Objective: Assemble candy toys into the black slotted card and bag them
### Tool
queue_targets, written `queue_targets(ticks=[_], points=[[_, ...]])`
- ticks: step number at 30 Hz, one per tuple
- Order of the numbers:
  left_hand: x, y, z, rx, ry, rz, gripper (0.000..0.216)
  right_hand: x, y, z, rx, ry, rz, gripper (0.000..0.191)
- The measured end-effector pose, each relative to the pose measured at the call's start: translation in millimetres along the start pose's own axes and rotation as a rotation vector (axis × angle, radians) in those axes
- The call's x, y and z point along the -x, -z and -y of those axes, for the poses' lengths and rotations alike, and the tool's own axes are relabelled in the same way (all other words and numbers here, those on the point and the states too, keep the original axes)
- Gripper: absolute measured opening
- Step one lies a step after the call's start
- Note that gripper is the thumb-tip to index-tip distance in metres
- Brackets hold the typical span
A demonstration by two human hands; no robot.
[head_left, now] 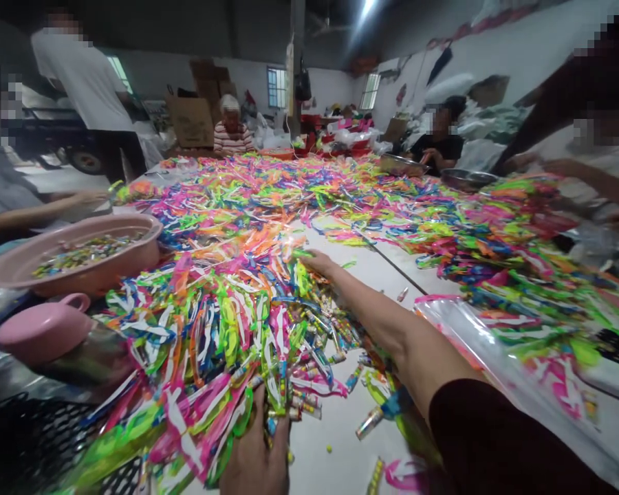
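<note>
At the bottom, my left hand point(255, 447) rests at the near edge of a heap of bright plastic pieces point(232, 323) with white strips in them. Its thumb and forefinger are stretched out and apart, beside small candy-filled tubes point(307, 405). A translucent green piece lies against that hand's outer side. My right arm reaches forward across the table, and my right hand point(317, 262) is at the heap's far right edge, touching bright green and orange pieces. Its fingertips are blurred and partly hidden among them. More filled tubes point(330, 330) lie beneath my right forearm.
A pink basin point(149, 251) of small tubes and a pink cup point(44, 330) stand left. A clear plastic bag point(459, 323) lies right of my arm. A black crate point(25, 440) is at lower left. Several people sit or stand around the table; metal bowls point(467, 180) sit far right.
</note>
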State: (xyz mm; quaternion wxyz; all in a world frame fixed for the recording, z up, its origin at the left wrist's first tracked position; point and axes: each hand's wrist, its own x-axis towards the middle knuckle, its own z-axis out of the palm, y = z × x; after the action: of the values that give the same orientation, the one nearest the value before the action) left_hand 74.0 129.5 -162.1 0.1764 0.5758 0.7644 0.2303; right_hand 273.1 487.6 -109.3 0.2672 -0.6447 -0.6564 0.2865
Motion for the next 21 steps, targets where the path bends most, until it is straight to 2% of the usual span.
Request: queue_targets(ticks=[3, 6, 9, 15, 18, 20, 21], points=[[-3, 6, -2, 0.017, 0.01, 0.08, 0.062, 21, -16, 27, -0.149, 0.088, 0.087, 0.046], [-5, 12, -4, 0.015, 0.02, 0.169, 0.062, 53, -24, 53, -0.265, 0.131, 0.151, 0.053], [-6, 16, -5, 0.043, 0.003, 0.171, 0.06, 91, -35, 77, -0.347, 0.196, 0.232, 0.066], [-3, 17, -6, 0.086, -0.085, 0.064, 0.055, 181, -65, 118, -0.044, 0.561, 0.232, 0.071], [-2, 19, -8, 0.042, -0.064, 0.069, 0.05, 207, -60, 124, -0.087, 0.712, 0.255, 0.065], [-1, 22, -9, 0.031, -0.071, 0.085, 0.051, 204, -42, 117, -0.079, 0.688, 0.224, 0.061], [-1, 23, -10, 0.031, -0.079, 0.093, 0.053, 197, -30, 110, -0.024, 0.609, 0.172, 0.06]])
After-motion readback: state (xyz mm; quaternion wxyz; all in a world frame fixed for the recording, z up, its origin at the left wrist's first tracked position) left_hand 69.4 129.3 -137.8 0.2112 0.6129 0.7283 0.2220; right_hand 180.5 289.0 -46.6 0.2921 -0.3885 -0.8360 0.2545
